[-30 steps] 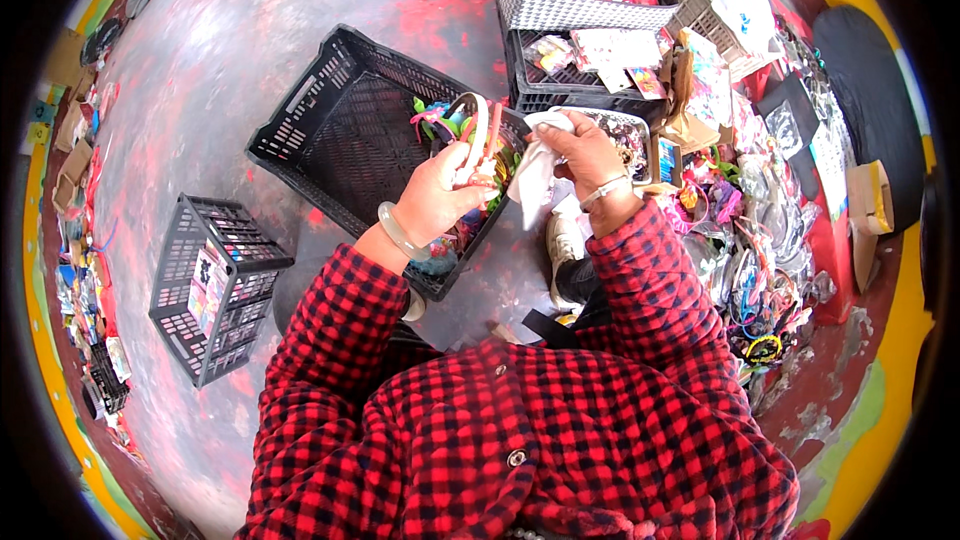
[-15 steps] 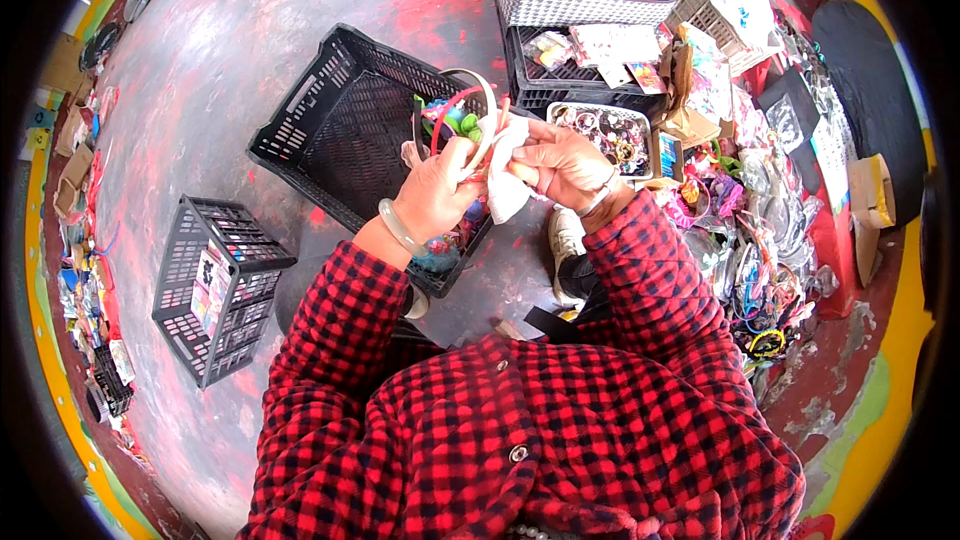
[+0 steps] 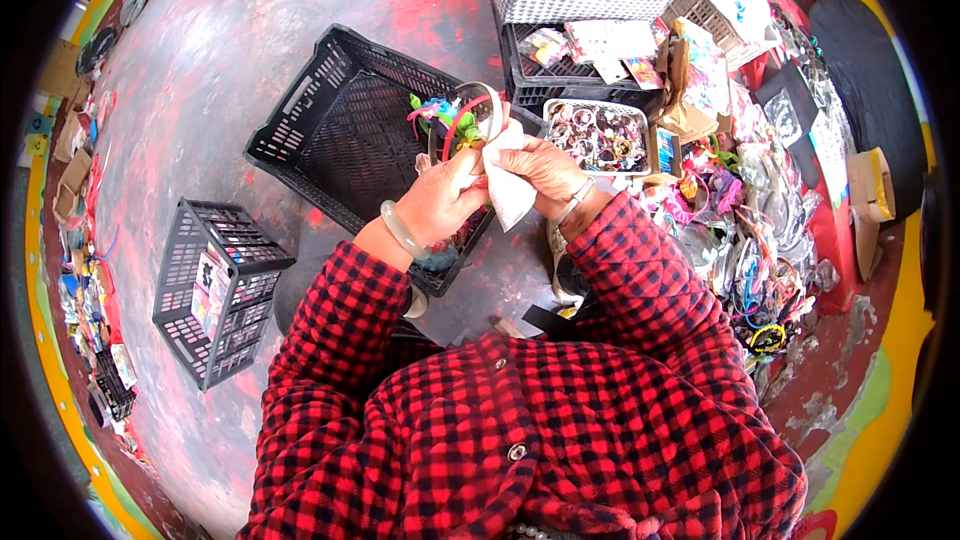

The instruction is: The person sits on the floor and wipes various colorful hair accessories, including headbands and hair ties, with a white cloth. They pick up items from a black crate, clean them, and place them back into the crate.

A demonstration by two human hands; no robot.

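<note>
In front of me, my left hand (image 3: 440, 198) is closed around a few hair hoops, with a cream headband (image 3: 495, 110) and a red headband (image 3: 453, 130) arching up beyond the fingers. My right hand (image 3: 548, 172) meets it, fingers closed on a white sheet (image 3: 512, 198) of paper or thin cloth that hangs against the headbands. Where the fingertips meet, the grip is partly hidden. Below the hands lies a large black plastic crate (image 3: 345, 130), tilted in view, with bright green and blue pieces (image 3: 438, 114) by its right side.
A smaller black crate (image 3: 240, 270) stands at left. Beyond my right hand are a white tray of hair ties (image 3: 598, 137) and stacked crates (image 3: 580, 0). Heaped plastic bags and accessories (image 3: 760, 240) line the right side. Mixed goods (image 3: 85, 270) run along the left wall.
The white sheet has turned and now hangs lower, in a narrower fold. My right hand has shifted slightly down and the headbands have tilted a little to the right.
</note>
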